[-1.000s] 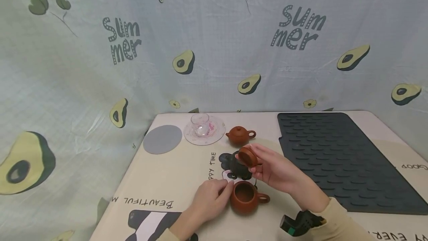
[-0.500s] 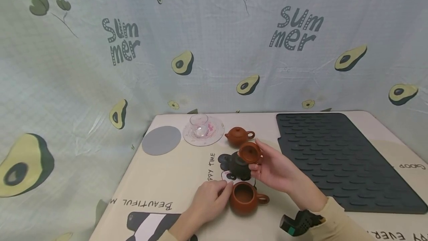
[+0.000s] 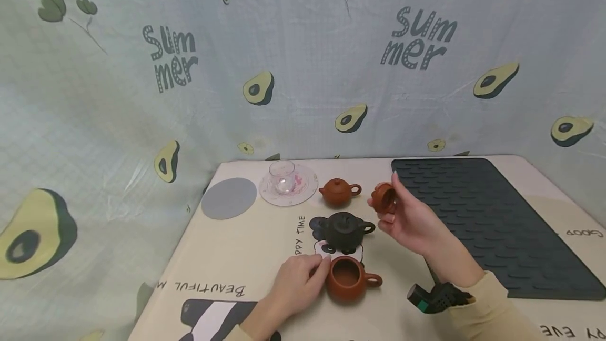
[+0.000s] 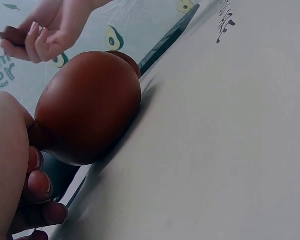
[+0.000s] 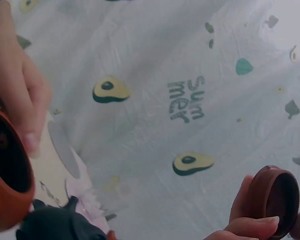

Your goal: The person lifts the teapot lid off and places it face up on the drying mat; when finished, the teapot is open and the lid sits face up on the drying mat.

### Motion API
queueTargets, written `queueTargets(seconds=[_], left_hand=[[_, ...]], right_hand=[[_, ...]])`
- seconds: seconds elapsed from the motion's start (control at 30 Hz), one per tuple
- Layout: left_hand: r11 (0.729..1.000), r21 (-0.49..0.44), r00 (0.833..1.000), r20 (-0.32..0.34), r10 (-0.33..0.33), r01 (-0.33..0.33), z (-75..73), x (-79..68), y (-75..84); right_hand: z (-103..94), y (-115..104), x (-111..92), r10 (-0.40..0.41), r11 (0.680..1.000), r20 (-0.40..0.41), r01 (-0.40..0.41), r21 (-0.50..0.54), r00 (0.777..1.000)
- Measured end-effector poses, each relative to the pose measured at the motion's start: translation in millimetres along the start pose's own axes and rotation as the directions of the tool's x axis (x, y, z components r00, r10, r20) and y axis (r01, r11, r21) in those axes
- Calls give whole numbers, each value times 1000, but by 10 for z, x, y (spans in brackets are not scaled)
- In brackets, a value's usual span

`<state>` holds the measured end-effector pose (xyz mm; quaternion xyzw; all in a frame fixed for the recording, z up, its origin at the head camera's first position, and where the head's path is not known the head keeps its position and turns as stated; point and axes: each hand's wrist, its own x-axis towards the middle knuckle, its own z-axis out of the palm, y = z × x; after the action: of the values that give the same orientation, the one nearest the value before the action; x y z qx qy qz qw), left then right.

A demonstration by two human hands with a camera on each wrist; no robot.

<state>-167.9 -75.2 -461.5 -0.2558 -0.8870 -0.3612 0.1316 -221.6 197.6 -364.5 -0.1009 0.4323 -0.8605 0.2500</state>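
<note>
In the head view, my left hand [image 3: 298, 284] pinches the spout of an uncovered reddish-brown clay teapot [image 3: 343, 292] standing on the table. The teapot's handle points right and its round opening faces up. The left wrist view shows the body of this teapot [image 4: 90, 105] with fingers around its short spout. My right hand [image 3: 417, 228] holds a small reddish-brown teapot lid [image 3: 381, 198] in the air, between thumb and fingers, hollow underside turned to the right. In the right wrist view the hollow of the lid [image 5: 284, 204] shows clearly.
A black teapot [image 3: 344, 231] stands behind the uncovered one, and a small lidded brown teapot [image 3: 337, 192] behind that. A glass cup [image 3: 283, 178] sits on a patterned plate [image 3: 309, 193] beside a grey disc [image 3: 229, 199]. A dark ridged mat [image 3: 492, 230] lies at the right.
My right hand has moved right with the lid, away from above the black teapot, and turned the hollow side to the right. The left hand stays at the spout.
</note>
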Motion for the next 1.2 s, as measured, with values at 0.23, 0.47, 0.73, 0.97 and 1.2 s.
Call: queueTargets(seconds=[0.23, 0.47, 0.73, 0.97, 1.2], left_hand=[[1000, -9, 1000, 17, 2, -2, 43, 29, 11], [1000, -13, 1000, 25, -7, 8, 55, 22, 18], [999, -34, 998, 40, -39, 41, 70, -14, 27], [998, -35, 999, 19, -44, 45, 46, -45, 20], [999, -29, 1000, -4, -26, 26, 6, -26, 19]], right_hand=[[-369, -350, -198, -193, 972, -5, 192, 134, 981], [-585, -538, -394, -494, 649, -262, 150, -746, 829], [-905, -497, -405, -414, 156, -369, -335, -929, 832], [-1145, -507, -426, -477, 154, -397, -370, -916, 784], [-1411, -694, -630, -620, 233, -476, -433, -871, 624]])
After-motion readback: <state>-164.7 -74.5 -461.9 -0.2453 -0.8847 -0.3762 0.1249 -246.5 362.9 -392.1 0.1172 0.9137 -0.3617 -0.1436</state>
